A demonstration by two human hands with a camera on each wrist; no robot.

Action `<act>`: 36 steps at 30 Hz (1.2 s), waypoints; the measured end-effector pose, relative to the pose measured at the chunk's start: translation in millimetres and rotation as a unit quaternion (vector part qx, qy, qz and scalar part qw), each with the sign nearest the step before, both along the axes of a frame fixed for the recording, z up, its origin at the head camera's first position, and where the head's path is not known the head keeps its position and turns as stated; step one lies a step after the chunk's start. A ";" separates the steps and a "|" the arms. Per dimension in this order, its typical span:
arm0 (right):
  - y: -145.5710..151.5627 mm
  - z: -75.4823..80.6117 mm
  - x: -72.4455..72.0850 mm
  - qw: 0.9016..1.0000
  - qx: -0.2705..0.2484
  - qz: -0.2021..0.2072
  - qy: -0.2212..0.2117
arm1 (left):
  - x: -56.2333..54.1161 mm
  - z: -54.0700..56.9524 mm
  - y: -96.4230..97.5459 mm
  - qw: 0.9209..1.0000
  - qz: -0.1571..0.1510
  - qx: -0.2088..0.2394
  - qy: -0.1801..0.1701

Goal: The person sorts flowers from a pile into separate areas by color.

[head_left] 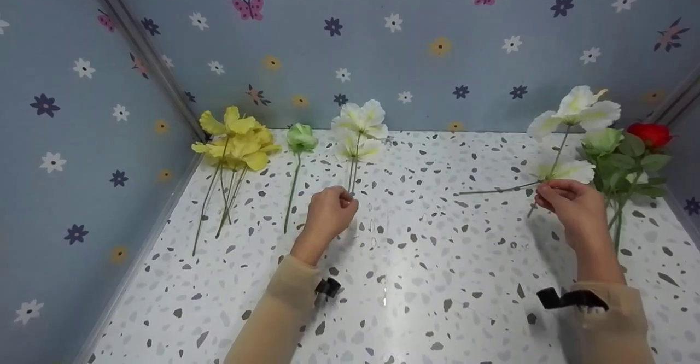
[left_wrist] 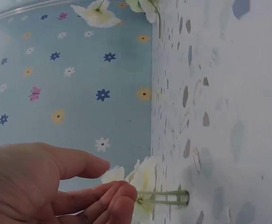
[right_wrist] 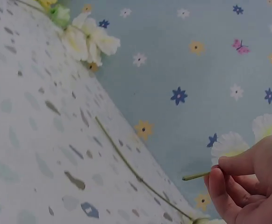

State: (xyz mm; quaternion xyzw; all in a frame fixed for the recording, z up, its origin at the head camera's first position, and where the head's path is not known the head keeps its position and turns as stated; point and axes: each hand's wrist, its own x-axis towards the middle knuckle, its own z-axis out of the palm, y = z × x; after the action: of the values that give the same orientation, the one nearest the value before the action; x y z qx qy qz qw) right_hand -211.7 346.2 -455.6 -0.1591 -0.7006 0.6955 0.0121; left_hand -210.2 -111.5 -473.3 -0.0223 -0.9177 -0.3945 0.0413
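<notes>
My right hand (head_left: 577,211) pinches the stem of a white artificial flower (head_left: 571,110) between thumb and fingertips; the cut stem end (right_wrist: 189,178) sticks out past them. A second white flower (head_left: 577,171) lies just behind that hand, its stem (right_wrist: 140,178) stretched leftward over the table. Over on the left, my left hand (head_left: 331,211) hovers at the stem ends of two more white flowers (head_left: 361,119). Its thumb and loosely bent fingers (left_wrist: 112,196) stand apart, with nothing held between them in the left wrist view.
Yellow flowers (head_left: 238,142) lie in a group at the far left, beside a single green flower (head_left: 302,137). At the right edge are a red rose (head_left: 649,134) and a pale green flower (head_left: 601,141) among leaves. Patterned panels (head_left: 383,69) border the speckled table (head_left: 415,276).
</notes>
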 end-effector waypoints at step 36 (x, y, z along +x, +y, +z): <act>-154.2 7.0 65.2 0.980 -0.001 0.142 0.140 | 85.2 2.7 97.0 0.956 -0.190 0.222 -0.031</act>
State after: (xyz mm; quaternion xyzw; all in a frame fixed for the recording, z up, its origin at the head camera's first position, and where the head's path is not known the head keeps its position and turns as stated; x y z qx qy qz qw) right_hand -146.5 192.0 -448.6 0.0407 -0.7069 0.7061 0.0112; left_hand -125.0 -14.5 -470.6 -0.1742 -0.7868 -0.5892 -0.0588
